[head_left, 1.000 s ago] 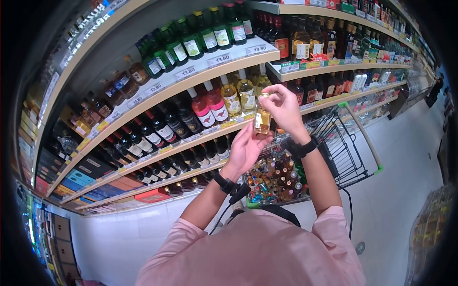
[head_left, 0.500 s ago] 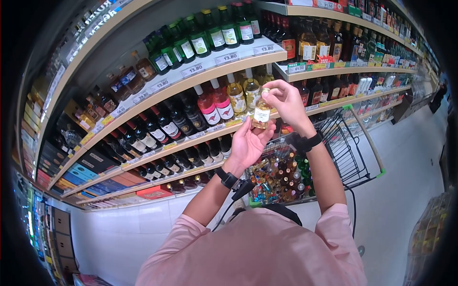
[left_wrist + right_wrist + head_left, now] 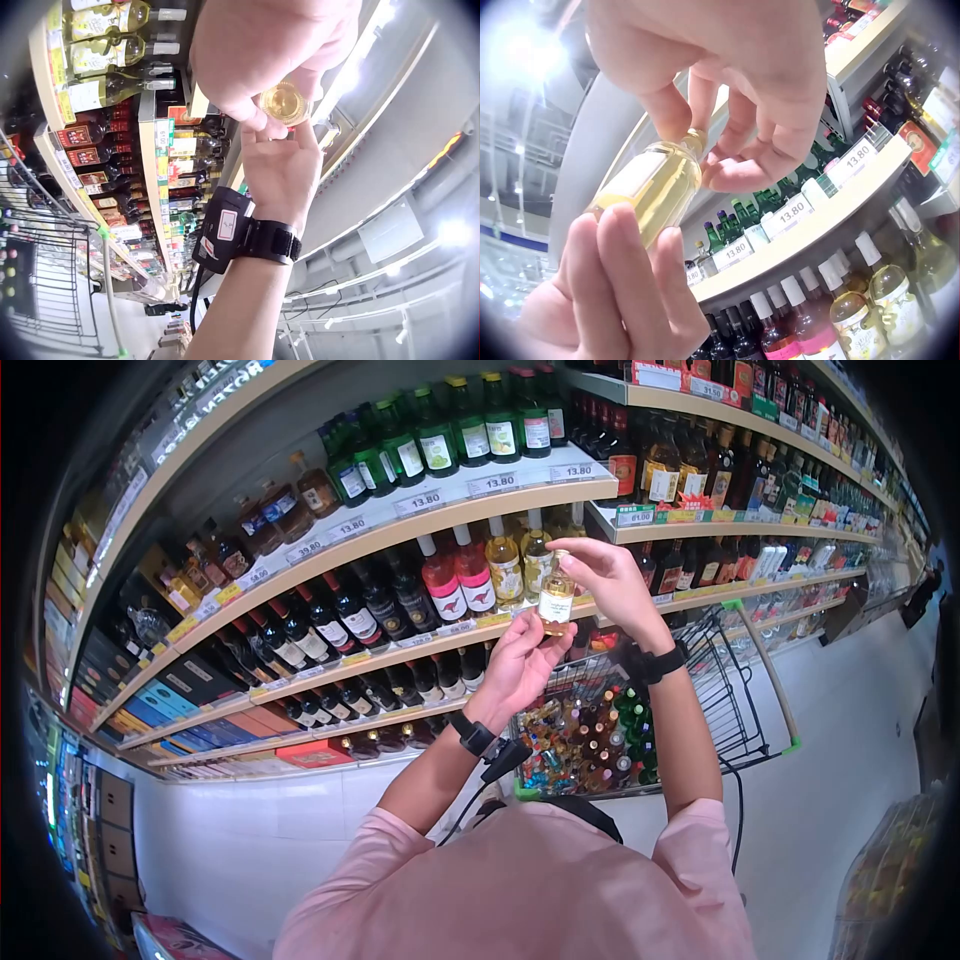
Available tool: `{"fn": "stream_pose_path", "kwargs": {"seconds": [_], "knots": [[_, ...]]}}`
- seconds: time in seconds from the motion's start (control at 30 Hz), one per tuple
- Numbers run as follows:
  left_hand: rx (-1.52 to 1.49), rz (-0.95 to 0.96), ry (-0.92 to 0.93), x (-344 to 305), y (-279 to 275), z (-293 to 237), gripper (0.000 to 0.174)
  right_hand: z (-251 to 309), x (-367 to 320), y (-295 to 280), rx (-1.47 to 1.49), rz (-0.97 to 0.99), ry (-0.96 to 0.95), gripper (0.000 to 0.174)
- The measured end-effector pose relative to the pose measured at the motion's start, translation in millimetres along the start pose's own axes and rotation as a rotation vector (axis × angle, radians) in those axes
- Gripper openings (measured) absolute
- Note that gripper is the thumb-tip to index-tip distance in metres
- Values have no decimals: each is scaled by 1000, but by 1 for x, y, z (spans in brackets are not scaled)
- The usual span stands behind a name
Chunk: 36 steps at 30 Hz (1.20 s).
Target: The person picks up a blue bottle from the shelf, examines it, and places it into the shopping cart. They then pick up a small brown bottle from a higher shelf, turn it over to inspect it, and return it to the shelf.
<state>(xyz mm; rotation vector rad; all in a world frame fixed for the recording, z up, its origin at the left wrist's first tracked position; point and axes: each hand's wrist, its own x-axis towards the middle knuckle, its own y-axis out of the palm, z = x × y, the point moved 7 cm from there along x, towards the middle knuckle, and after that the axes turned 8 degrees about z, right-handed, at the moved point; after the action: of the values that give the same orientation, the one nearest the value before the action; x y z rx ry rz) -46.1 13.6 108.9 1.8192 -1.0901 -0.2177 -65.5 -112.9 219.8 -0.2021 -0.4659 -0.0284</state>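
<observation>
Both hands hold one small glass bottle [image 3: 556, 606] of pale yellow liquid upright in front of the shelves. It has a gold cap and a white label turned toward me. My left hand [image 3: 522, 665] grips it low, fingers curled around its base. At the top, my right hand [image 3: 612, 585] pinches the neck and cap between thumb and finger. In the left wrist view the round bottom of the bottle [image 3: 285, 103] shows between the fingers. The right wrist view has the bottle [image 3: 660, 184] slanting from the left hand [image 3: 622, 300] up to the right hand [image 3: 727, 82].
A wire shopping cart [image 3: 725, 680] stands below and right of the hands, with many small bottles [image 3: 600, 735] in its basket. Shelves [image 3: 400, 525] of green, pink, yellow and dark bottles curve close behind the hands. A cable [image 3: 738, 810] hangs beside the right arm.
The bottle has been turned about its upright axis, so its white label has come round to face me. The shelves have shifted right in the head view. Both hands keep their hold.
</observation>
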Motion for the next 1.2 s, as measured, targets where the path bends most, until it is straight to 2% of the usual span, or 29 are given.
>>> {"fn": "stream_pose_path", "kwargs": {"seconds": [0.2, 0.3, 0.4, 0.57, 0.77, 0.87, 0.97, 1.0, 1.2], "knots": [[34, 8, -25, -5, -2, 10, 39, 3, -3, -5, -81, 18, 1, 24], [-11, 55, -25, -6, -9, 14, 44, 9, -4, -9, -179, -6, 163, 20], [26, 70, -44, -5, 7, 10, 44, 8, 0, -13, -120, -31, 92, 19], [-156, 45, -164, 1, 21, 12, 42, 15, 6, -13, -122, 3, 56, 18], [-93, 62, -152, 7, 12, 14, 44, 27, 13, -13, -103, 34, 3, 18], [-68, -16, -171, 5, 14, 15, 46, 26, 12, -12, -114, 24, 2, 18], [-134, 101, -218, 4, 16, 20, 44, 22, 10, -14, -135, 30, 23, 18], [-52, 1, -251, 1, 16, 22, 50, 24, 8, -14, -143, 27, 17, 18], [-67, -39, -259, 3, 6, 31, 44, 17, 4, -19, -162, 4, 30, 18]]}}
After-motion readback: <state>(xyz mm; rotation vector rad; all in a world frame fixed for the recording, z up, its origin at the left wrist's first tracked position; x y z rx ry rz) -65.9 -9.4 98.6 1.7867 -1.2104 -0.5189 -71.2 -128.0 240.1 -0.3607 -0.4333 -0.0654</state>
